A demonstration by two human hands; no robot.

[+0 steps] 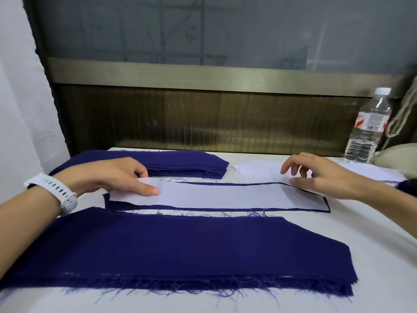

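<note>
Because the long white strip of thin fabric (225,195) looks light and limp, expect it to shift or crease at a touch.

Head view: it lies flat on the narrow navy-blue fabric strip (203,209), whose edges show around it. Both rest on the white table (372,256), between the folded navy-blue cloth (180,161) at the far side and the wide frayed navy-blue panel (180,249) nearest you.

- Your left hand (117,175) lays its thumb flat on the white strip's left end. Its fingers bend at the far edge; whether they pinch it cannot be told.
- Your right hand (316,175) has loose, spread fingers, with the thumb resting on the right end.

Hold the strip at both ends and press lightly.

1 clear plastic bottle (370,125), capped, stands at the far right and holds clear water.
</note>
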